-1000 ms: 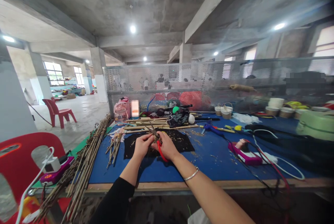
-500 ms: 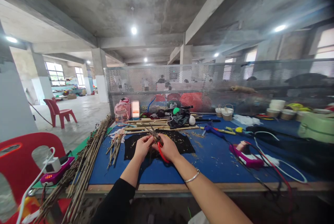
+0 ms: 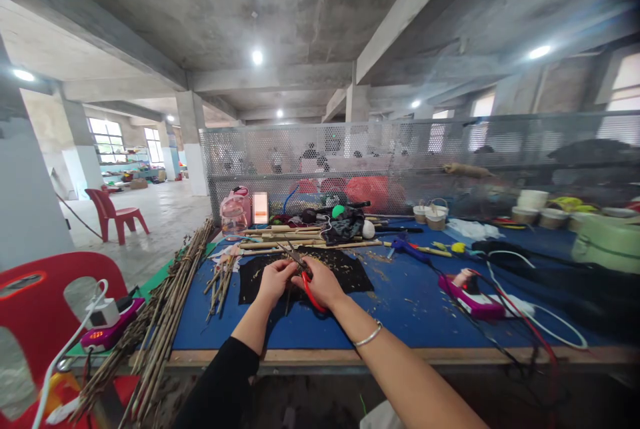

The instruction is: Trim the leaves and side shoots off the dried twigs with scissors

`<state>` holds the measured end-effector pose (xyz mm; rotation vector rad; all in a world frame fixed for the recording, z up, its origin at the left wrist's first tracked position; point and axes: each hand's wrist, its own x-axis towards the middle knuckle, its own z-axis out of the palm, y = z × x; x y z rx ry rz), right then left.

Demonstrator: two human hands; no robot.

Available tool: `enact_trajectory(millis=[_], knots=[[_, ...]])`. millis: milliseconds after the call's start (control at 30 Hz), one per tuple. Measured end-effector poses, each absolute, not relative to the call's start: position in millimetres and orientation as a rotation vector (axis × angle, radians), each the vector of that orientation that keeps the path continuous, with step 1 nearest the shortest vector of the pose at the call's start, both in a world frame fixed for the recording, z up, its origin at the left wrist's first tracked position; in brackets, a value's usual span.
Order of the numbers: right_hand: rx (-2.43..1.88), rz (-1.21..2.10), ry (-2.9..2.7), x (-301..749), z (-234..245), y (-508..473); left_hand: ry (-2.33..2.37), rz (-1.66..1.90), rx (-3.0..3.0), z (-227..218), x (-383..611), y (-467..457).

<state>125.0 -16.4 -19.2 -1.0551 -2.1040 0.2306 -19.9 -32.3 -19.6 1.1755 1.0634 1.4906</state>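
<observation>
My right hand (image 3: 323,280) is closed around red-handled scissors (image 3: 311,292), whose blades point up and to the left. Close beside it, my left hand (image 3: 275,281) pinches a thin brown twig (image 3: 287,302) near the blades; the fingers hide most of it. Both hands are over a black cloth (image 3: 353,270) strewn with pale shavings. Short cut twigs (image 3: 220,287) lie just left of the cloth, and a bundle of long dry stalks (image 3: 167,309) slants across the table's left end.
Peeled sticks (image 3: 280,237) lie behind the cloth on the blue tabletop (image 3: 395,322). At the right are a blue glue gun (image 3: 411,250), a purple power strip (image 3: 480,305) with trailing cords, and a green container (image 3: 603,242). A perforated metal screen (image 3: 260,155) stands behind; red chairs (image 3: 65,275) are left.
The hands and scissors stay almost in place, with only a slight shift of the fingers at the blades. The view has moved a little.
</observation>
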Motion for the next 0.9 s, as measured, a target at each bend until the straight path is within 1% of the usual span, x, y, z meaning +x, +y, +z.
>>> enact_trajectory(millis=[200,467,700,900], knots=[[-1.158,0.271,-2.103,124.7,-9.9,-26.2,1.143,1.526,1.211,-19.3,-20.7,-31.5],[-1.156,0.315,-2.105,125.6,-9.6,-26.7,1.133,1.508,1.169,-18.1,-19.9,-32.2],[-1.105,0.135,-2.106,123.3,-16.4,-19.4,1.085,1.488,1.206,-23.9,-19.7,-28.6],[-1.129,0.189,-2.124,124.3,-16.0,-21.1,1.112,1.516,1.292,-24.5,-21.1,-28.1]])
